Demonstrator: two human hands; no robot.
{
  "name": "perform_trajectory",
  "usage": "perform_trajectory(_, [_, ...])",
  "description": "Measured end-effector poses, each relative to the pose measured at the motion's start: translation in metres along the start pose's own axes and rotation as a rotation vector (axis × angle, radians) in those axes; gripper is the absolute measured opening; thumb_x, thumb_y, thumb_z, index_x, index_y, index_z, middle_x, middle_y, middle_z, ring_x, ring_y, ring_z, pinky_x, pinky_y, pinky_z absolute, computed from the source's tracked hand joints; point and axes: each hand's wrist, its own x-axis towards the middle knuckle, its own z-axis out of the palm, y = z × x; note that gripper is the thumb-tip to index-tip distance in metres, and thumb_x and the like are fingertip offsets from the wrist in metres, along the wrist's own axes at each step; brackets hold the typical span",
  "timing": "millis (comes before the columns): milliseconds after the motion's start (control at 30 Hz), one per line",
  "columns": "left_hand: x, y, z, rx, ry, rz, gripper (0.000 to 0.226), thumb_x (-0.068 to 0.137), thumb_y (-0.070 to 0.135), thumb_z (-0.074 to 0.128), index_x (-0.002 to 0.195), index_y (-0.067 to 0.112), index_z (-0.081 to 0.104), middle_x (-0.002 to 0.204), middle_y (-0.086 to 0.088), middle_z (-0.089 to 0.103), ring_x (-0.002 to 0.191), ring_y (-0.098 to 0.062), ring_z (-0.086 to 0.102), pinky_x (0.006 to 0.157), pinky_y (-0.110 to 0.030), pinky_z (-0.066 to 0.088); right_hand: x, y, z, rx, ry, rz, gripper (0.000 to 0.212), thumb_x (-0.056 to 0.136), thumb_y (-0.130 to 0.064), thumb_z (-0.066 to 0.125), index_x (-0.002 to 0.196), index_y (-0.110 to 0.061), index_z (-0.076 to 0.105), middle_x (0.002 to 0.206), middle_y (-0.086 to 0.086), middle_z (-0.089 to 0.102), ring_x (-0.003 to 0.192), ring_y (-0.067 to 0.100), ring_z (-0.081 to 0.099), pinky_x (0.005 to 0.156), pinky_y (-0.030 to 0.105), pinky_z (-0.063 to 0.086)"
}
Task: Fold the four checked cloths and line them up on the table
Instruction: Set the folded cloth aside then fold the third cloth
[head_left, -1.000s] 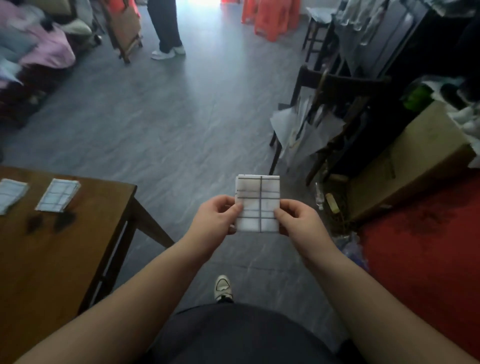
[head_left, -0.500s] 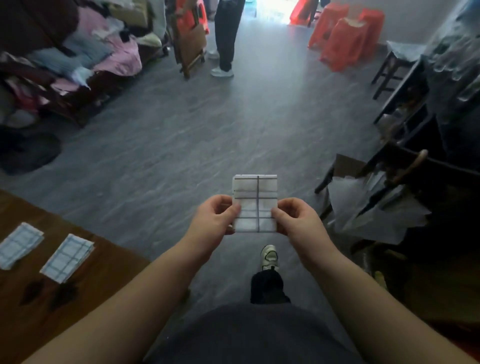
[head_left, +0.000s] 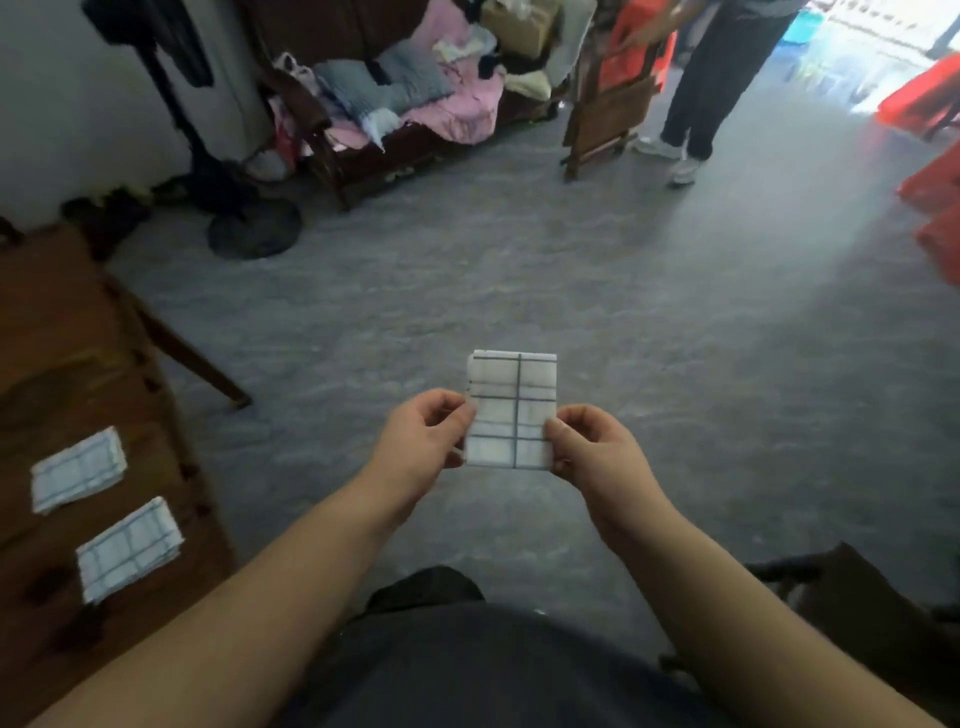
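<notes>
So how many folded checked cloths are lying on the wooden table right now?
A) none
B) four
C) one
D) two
D: the far cloth and the near cloth lie on the table, while the third cloth is pinched between the left hand and the right hand, off the table.

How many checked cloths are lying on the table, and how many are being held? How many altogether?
Cloths on the table: 2, the far cloth and the near cloth
Held cloth, pinched by the left hand and the right hand: 1
Total: 3
</notes>
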Motion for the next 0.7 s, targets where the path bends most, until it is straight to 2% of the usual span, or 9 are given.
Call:
perform_trajectory(100, [0.034, 0.007, -0.031, -0.043, 0.119, -0.02, 0.013, 0.099, 0.02, 0.061, 0.089, 0.014, 0.067, 0.073, 0.004, 0.066, 0.066, -0.01, 0.059, 0.061, -0.024, 0.05, 0.051, -0.021, 0.036, -0.068, -0.107, 0.003, 0.011, 0.098, -0.016, 0.062, 0.087, -0.015, 0.064, 0.072, -0.007, 0.066, 0.072, 0.014, 0.058, 0.073, 0.037, 0.051])
perform_trajectory(200, [0.072, 0.012, -0.071, -0.088, 0.262, -0.023, 0.011, 0.1, 0.019, 0.061, 0.094, 0.01, 0.066, 0.074, 0.002, 0.063, 0.065, -0.009, 0.058, 0.059, -0.022, 0.051, 0.103, -0.043, 0.087, -0.123, -0.178, 0.017, 0.011, 0.098, -0.016, 0.062, 0.087, -0.018, 0.063, 0.081, -0.003, 0.069, 0.078, 0.016, 0.06, 0.076, 0.037, 0.052])
perform_trajectory(333, [0.13, 0.019, -0.142, -0.14, 0.393, -0.02, 0.016, 0.1, 0.019, 0.061, 0.1, 0.004, 0.067, 0.082, -0.006, 0.065, 0.073, -0.016, 0.06, 0.06, -0.022, 0.052, 0.174, -0.073, 0.173, -0.214, -0.279, -0.004, 0.011, 0.098, -0.017, 0.062, 0.087, -0.018, 0.063, 0.084, -0.001, 0.069, 0.081, 0.017, 0.062, 0.076, 0.035, 0.055])
perform_trajectory(400, [0.159, 0.023, -0.186, -0.176, 0.456, -0.026, 0.017, 0.099, 0.019, 0.062, 0.103, 0.003, 0.068, 0.087, -0.01, 0.067, 0.078, -0.021, 0.063, 0.065, -0.028, 0.055, 0.205, -0.09, 0.224, -0.267, -0.318, -0.015, 0.011, 0.098, -0.016, 0.061, 0.087, -0.015, 0.063, 0.082, 0.0, 0.067, 0.079, 0.017, 0.06, 0.075, 0.034, 0.054])
perform_trajectory(467, [0.178, 0.027, -0.232, -0.198, 0.527, -0.044, 0.017, 0.099, 0.02, 0.062, 0.106, 0.006, 0.069, 0.095, -0.011, 0.072, 0.084, -0.025, 0.069, 0.074, -0.036, 0.058, 0.228, -0.105, 0.278, -0.331, -0.362, -0.03, 0.01, 0.098, -0.016, 0.061, 0.09, -0.012, 0.063, 0.083, 0.002, 0.066, 0.078, 0.017, 0.06, 0.073, 0.033, 0.054])
perform_trajectory(600, [0.191, 0.024, -0.312, -0.228, 0.714, -0.096, 0.012, 0.097, 0.023, 0.065, 0.108, 0.019, 0.07, 0.102, -0.003, 0.075, 0.094, -0.021, 0.073, 0.087, -0.045, 0.06, 0.255, -0.128, 0.381, -0.469, -0.524, -0.064, 0.01, 0.098, -0.019, 0.061, 0.091, -0.012, 0.064, 0.083, -0.001, 0.067, 0.076, 0.013, 0.061, 0.073, 0.032, 0.055])
perform_trajectory(700, [0.185, 0.02, -0.359, -0.293, 0.82, -0.149, 0.013, 0.099, 0.017, 0.061, 0.107, 0.024, 0.069, 0.105, -0.002, 0.075, 0.095, -0.018, 0.072, 0.085, -0.038, 0.061, 0.265, -0.134, 0.449, -0.546, -0.65, -0.066, 0.01, 0.099, -0.021, 0.06, 0.092, -0.015, 0.065, 0.087, 0.0, 0.067, 0.08, 0.015, 0.062, 0.074, 0.032, 0.055])
